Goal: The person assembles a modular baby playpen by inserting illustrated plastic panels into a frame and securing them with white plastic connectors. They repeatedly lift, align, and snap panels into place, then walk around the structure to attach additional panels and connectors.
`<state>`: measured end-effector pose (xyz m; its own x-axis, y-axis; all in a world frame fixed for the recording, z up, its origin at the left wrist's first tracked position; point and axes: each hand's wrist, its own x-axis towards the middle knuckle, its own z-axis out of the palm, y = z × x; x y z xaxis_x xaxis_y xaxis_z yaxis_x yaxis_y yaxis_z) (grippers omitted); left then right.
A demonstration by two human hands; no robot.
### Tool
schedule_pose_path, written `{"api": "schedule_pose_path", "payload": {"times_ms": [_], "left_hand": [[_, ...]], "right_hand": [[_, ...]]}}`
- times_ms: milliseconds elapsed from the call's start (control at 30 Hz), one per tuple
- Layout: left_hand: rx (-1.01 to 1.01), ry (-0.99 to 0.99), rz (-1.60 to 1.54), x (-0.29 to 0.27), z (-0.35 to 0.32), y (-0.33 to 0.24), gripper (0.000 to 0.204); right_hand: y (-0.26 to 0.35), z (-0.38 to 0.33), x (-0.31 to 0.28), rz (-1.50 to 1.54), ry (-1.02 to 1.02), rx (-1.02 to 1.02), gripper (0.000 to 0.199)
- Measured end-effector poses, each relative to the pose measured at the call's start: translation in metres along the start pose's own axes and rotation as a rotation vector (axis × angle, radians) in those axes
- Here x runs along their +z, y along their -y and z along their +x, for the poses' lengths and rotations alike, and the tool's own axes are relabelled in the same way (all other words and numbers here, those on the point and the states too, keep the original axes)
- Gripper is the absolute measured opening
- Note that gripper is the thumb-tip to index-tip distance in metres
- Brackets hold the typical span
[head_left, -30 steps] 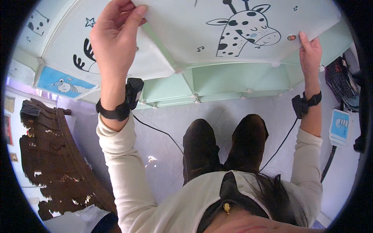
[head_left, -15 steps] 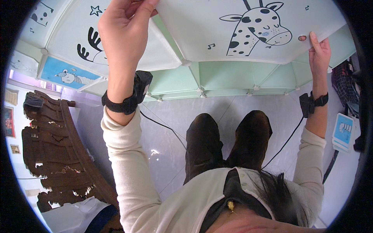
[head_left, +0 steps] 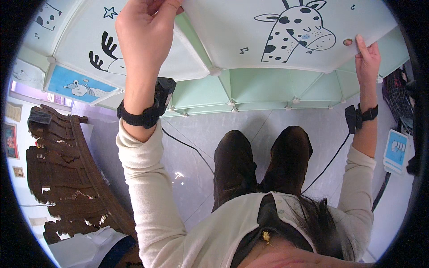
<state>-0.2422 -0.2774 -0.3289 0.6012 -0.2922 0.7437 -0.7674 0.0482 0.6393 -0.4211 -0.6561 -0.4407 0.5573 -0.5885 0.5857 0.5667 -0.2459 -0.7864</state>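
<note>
A white plastic door panel point(head_left: 232, 40) with a giraffe drawing spans the upper middle, in front of a pale green cube storage cabinet point(head_left: 259, 85). My left hand point(head_left: 145, 38) is at the panel's left edge, its thumb and fingers pinched together there; the fingertips are partly cut off by the top of the picture. At the other side, my right hand point(head_left: 368, 62) grips the panel's right edge, thumb on the front, beside a small round hole point(head_left: 347, 42). Left of the panel is another white door point(head_left: 178, 58) with an antlered animal drawing.
A blue panel point(head_left: 80, 85) with an animal print sits lower on the cabinet's left. Dark carved wooden furniture point(head_left: 67, 169) stands at the left. Blue printed cards or panels point(head_left: 395, 149) lie at the right, near dark plaid fabric point(head_left: 395, 96). Grey tiles point(head_left: 187, 178) cover the floor.
My left hand has shifted slightly to the right, and the giraffe drawing sits a touch higher. My right hand keeps its place on the panel's edge.
</note>
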Motion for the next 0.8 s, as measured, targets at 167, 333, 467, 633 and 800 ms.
{"api": "schedule_pose_path", "payload": {"times_ms": [167, 333, 467, 633, 800], "left_hand": [[-0.084, 0.033, 0.040, 0.002, 0.007, -0.002, 0.019], [-0.013, 0.060, 0.193, -0.006, 0.011, 0.005, 0.028], [-0.035, 0.099, 0.313, -0.013, 0.010, 0.014, 0.028], [-0.051, 0.061, 0.369, -0.007, 0.007, 0.023, 0.023], [-0.045, 0.045, 0.422, -0.006, 0.009, 0.026, 0.022]], "right_hand": [[-0.001, -0.002, 0.005, -0.075, -0.066, 0.108, 0.035], [-0.001, -0.003, 0.006, -0.133, -0.038, 0.079, 0.035], [0.000, -0.001, 0.005, -0.203, -0.002, 0.112, 0.037], [0.002, -0.005, 0.015, -0.216, 0.026, 0.108, 0.035], [0.010, -0.008, 0.029, -0.117, 0.064, 0.136, 0.032]]}}
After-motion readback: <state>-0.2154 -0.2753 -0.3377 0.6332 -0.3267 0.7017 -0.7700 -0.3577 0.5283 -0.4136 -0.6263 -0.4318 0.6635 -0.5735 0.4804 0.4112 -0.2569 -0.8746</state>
